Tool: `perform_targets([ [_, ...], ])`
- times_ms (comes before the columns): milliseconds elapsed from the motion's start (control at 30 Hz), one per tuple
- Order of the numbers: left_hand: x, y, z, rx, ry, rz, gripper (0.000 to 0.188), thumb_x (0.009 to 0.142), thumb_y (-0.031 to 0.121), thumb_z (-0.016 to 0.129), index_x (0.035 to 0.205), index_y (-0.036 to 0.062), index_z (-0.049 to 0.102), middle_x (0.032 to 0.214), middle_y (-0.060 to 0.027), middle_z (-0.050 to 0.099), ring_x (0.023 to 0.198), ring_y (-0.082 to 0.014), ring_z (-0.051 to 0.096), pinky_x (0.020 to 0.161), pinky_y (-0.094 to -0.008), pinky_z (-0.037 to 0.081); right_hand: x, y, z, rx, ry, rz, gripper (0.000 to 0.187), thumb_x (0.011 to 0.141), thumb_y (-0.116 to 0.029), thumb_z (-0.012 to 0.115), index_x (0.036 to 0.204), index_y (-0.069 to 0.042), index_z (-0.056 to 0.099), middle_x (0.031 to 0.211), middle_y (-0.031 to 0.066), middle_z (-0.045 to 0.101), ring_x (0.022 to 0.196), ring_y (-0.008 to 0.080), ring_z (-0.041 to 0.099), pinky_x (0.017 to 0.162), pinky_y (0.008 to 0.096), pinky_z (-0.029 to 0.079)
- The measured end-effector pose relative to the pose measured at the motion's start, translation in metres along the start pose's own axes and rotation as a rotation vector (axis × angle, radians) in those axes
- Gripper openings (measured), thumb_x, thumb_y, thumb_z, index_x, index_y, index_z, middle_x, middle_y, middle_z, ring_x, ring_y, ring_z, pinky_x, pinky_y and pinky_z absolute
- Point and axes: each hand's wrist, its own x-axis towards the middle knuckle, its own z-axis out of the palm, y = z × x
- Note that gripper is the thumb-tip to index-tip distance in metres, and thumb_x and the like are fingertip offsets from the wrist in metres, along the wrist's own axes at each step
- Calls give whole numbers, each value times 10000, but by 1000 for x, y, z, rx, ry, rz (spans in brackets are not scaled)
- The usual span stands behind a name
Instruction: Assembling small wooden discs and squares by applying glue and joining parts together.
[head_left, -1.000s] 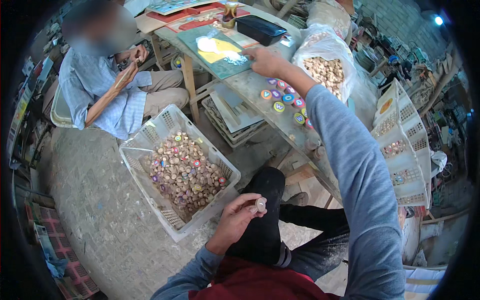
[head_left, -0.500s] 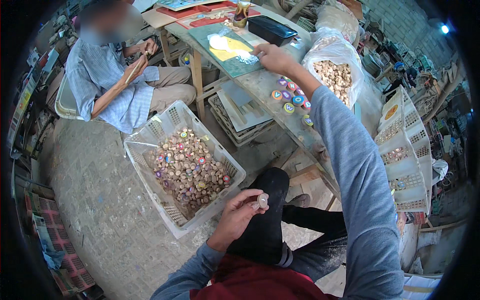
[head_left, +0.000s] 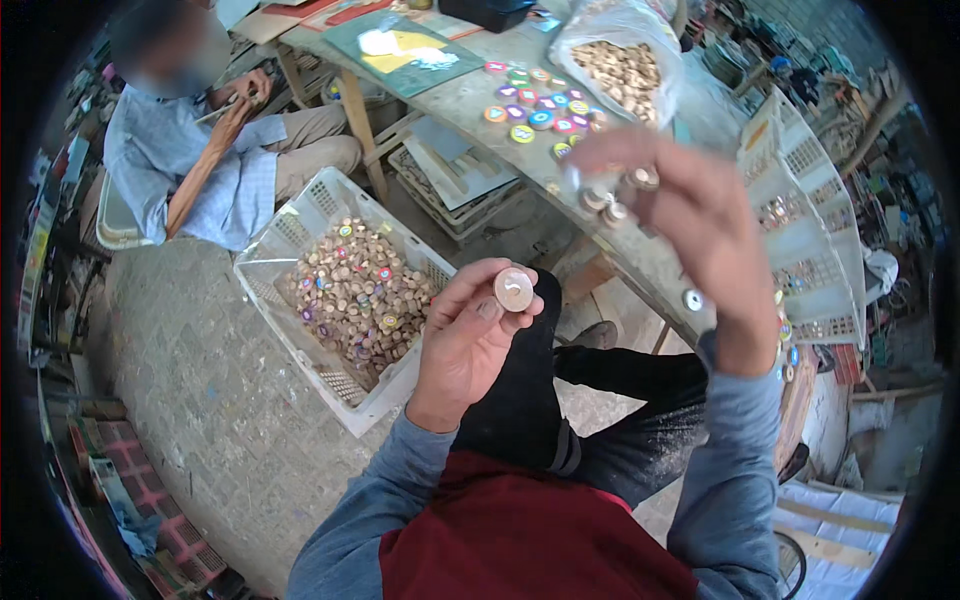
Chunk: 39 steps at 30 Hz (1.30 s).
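Observation:
My left hand (head_left: 462, 345) holds a small round wooden disc (head_left: 513, 290) between thumb and fingers, its face turned up with a shiny wet-looking spot on it. Over the table's near edge is my right hand (head_left: 695, 205), smeared by motion, so I cannot tell whether its fingers hold anything. Beside those fingers are a few plain wooden pieces (head_left: 614, 213); whether they touch the hand is unclear. Beyond, coloured lettered discs (head_left: 541, 120) lie in loose rows on the worktable (head_left: 470, 98). A green board (head_left: 352, 62) there carries a yellow sheet with white paste.
A white plastic crate (head_left: 385, 410) of wooden discs, some coloured, stands left of my knee. On the table sits a plastic bag (head_left: 665, 95) of wooden pieces. Another crate (head_left: 800, 180) stands at the right. A seated co-worker (head_left: 190, 150) works at the far left.
My right hand has come back from the white paste on the board to the table's near edge. My left hand has risen slightly, and the shiny spot on its disc now shows.

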Motion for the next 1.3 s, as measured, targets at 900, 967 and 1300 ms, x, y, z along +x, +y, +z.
perform_targets([
  [900, 1, -71, 70, 232, -114, -136, 374, 924, 66, 597, 1276, -30, 518, 1137, -147, 636, 1007, -233, 655, 844, -316, 531, -164, 21, 23, 80, 364, 57, 465, 716, 89, 491, 1141, -2, 658, 1154, 150, 614, 1107, 313, 562, 972, 397, 420],
  [967, 1, -72, 72, 225, -93, -151, 367, 926, 69, 596, 1269, -34, 517, 1134, -149, 635, 1004, -235, 656, 841, -312, 532, -167, 19, 23, 65, 372, 71, 471, 715, 87, 487, 1143, -1, 660, 1170, 153, 614, 1121, 314, 558, 982, 398, 414],
  [1300, -2, -81, 73, 296, -31, -44, 345, 894, -14, 618, 1226, -37, 526, 1134, -152, 613, 1005, -197, 629, 847, -298, 532, -175, 21, 29, -21, 342, 47, 554, 687, 96, 488, 1211, -11, 635, 1282, 152, 582, 1196, 344, 527, 1044, 427, 380],
])
